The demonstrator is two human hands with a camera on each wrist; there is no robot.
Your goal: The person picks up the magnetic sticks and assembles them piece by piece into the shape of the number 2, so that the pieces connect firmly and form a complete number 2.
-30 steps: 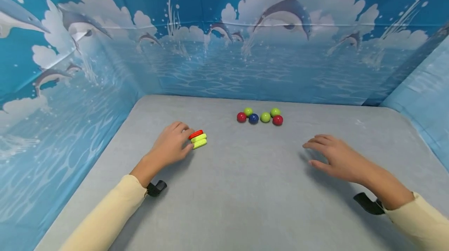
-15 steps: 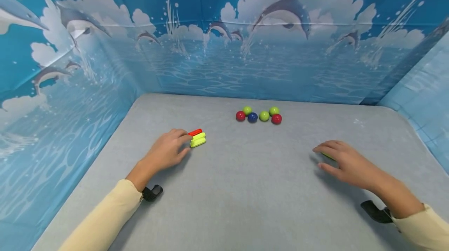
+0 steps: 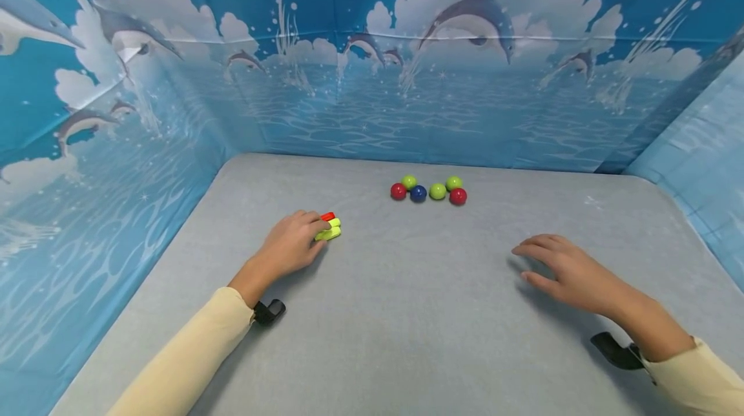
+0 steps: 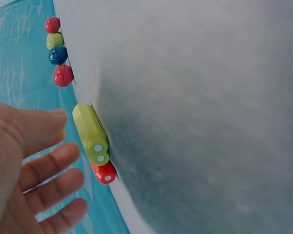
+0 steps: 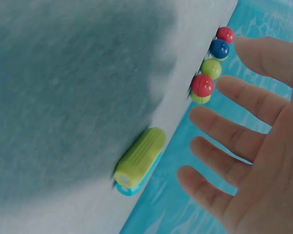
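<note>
My left hand (image 3: 293, 241) is beside a small group of rounded bars on the table, its fingers loosely spread. Two bars are yellow-green (image 4: 88, 127) with ridged sides, and a red bar (image 4: 104, 173) lies against them. In the head view, the fingers overlap part of the yellow-green pair (image 3: 332, 233) and the red one. My right hand (image 3: 572, 274) hovers over the table at the right, fingers extended and apart, holding nothing. Another yellow-green ridged bar (image 5: 141, 156) with a turquoise piece (image 5: 128, 190) next to it appears in the right wrist view; the hand hides both in the head view.
Toward the back of the grey table (image 3: 383, 325), several shiny balls sit together: red (image 3: 458, 196), blue (image 3: 418, 194) and green (image 3: 437, 191). A blue curtain (image 3: 360, 119) printed with dolphins rises behind and at both sides.
My left hand drew back slightly, then came forward and right, covering more of the bars. My right hand shifted right, then slightly left; a green edge glimpsed beneath it is now hidden.
</note>
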